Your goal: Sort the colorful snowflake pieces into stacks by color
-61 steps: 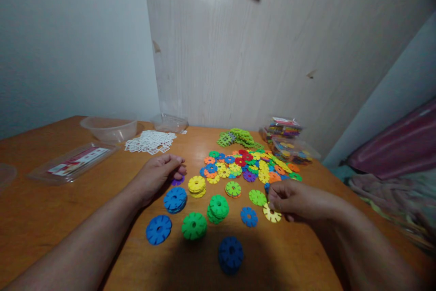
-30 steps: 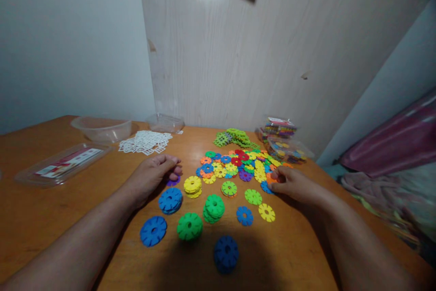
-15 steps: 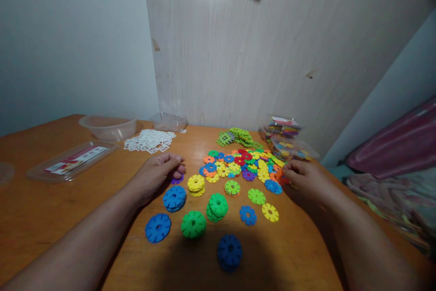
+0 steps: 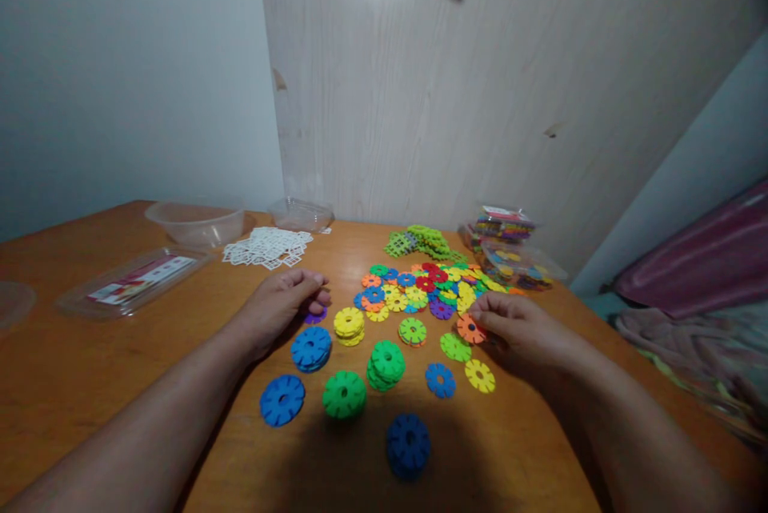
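Observation:
My right hand [image 4: 521, 327] pinches an orange slotted disc [image 4: 470, 328] just above the wooden table [image 4: 90, 369], at the near edge of a heap of mixed coloured discs [image 4: 432, 289]. My left hand [image 4: 277, 303] rests curled on the table over a purple disc [image 4: 314, 316]. In front of my hands lie sorted stacks: blue [image 4: 310, 348], yellow [image 4: 349, 325], green [image 4: 386, 363], another green [image 4: 344, 394] and dark blue [image 4: 408, 443]. Single discs lie nearby: blue [image 4: 282, 399], blue [image 4: 440, 380], yellow [image 4: 479, 375], green [image 4: 454, 346].
A clear bowl [image 4: 193, 222], a small clear tub [image 4: 300, 214], a pile of white square pieces [image 4: 267, 247] and a flat clear tray [image 4: 129, 281] sit at the back left. Green pieces [image 4: 420, 241] and clear boxes of toys [image 4: 510, 253] stand at the back right. Bedding [image 4: 702, 313] lies beyond the right edge.
My right hand let go of the yellow disc, reached into the heap, and has come back toward me with an orange disc. My left hand has stayed put.

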Demonstrator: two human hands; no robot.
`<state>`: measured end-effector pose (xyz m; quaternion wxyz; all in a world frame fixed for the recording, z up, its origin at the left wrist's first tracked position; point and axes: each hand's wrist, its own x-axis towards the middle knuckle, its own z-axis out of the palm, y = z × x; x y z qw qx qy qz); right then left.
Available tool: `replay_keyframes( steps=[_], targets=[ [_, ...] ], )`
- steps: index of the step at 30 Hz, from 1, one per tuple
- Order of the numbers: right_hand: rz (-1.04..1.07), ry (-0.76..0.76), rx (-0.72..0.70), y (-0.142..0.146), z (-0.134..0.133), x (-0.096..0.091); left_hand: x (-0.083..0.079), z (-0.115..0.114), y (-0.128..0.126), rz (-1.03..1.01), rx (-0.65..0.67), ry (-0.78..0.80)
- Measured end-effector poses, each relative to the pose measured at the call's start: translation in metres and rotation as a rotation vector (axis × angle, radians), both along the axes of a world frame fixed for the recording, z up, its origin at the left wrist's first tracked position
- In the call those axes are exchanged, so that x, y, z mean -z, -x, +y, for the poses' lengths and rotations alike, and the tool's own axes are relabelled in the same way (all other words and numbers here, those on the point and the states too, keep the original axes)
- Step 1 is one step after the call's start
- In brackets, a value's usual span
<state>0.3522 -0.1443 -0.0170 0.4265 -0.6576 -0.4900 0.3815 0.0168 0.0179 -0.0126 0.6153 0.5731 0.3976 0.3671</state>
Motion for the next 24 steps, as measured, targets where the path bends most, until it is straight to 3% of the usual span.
replay_keyframes(
  steps=[4, 8, 13, 18, 21, 24],
  targets=[
    [-0.187, 0.065, -0.045, -0.017, -0.007, -0.009, 0.002, 0.001, 0.0, 0.002, 0.005, -0.009],
    [-0.311, 0.186, -0.193, -0.026, -0.014, -0.015, 0.002, 0.001, 0.0, 0.005, 0.005, -0.012],
    [-0.533, 0.166, -0.254, -0.03, -0.01, -0.012, 0.002, 0.001, 0.0, 0.003, 0.016, -0.016],
    [-0.449, 0.063, -0.13, -0.021, -0.005, -0.01, 0.002, 0.001, 0.0, -0.004, 0.02, -0.023],
    [-0.332, -0.031, -0.057, 0.0, 0.0, -0.008, 0.001, 0.001, 0.0, -0.002, 0.007, -0.013],
    [-0.291, -0.076, -0.084, 0.025, 0.007, -0.005, -0.001, 0.0, 0.0, 0.0, 0.003, -0.011]
  ],
)
